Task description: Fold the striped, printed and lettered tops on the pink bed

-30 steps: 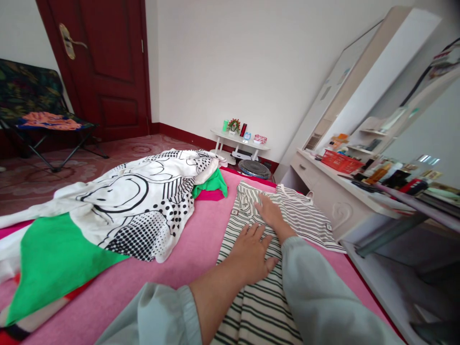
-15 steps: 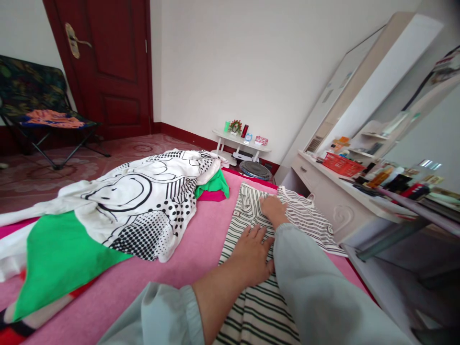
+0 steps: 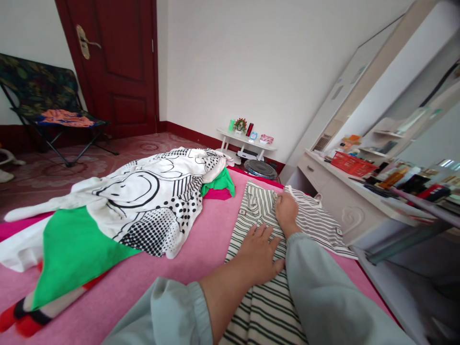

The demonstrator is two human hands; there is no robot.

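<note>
A cream garment with dark green stripes (image 3: 262,306) lies along the pink bedspread (image 3: 201,254) in front of me. My left hand (image 3: 260,251) rests flat on its middle, fingers stretched out. Farther up the garment sits my right hand (image 3: 286,214), its fingers curled down against the fabric near the top edge; whether they pinch the cloth is unclear. Both forearms wear pale blue-grey sleeves.
A white shirt with a black smiley print (image 3: 147,196) and a green cloth (image 3: 75,249) lie on the bed's left. A white dresser (image 3: 334,201) with bottles and a red basket (image 3: 350,164) stands right. A low white table (image 3: 247,143), folding chair (image 3: 46,105) and red door (image 3: 118,62) stand behind.
My right hand slid a little farther up the striped garment and its fingers curled down. The left hand stayed flat in place. The view shifted slightly left.
</note>
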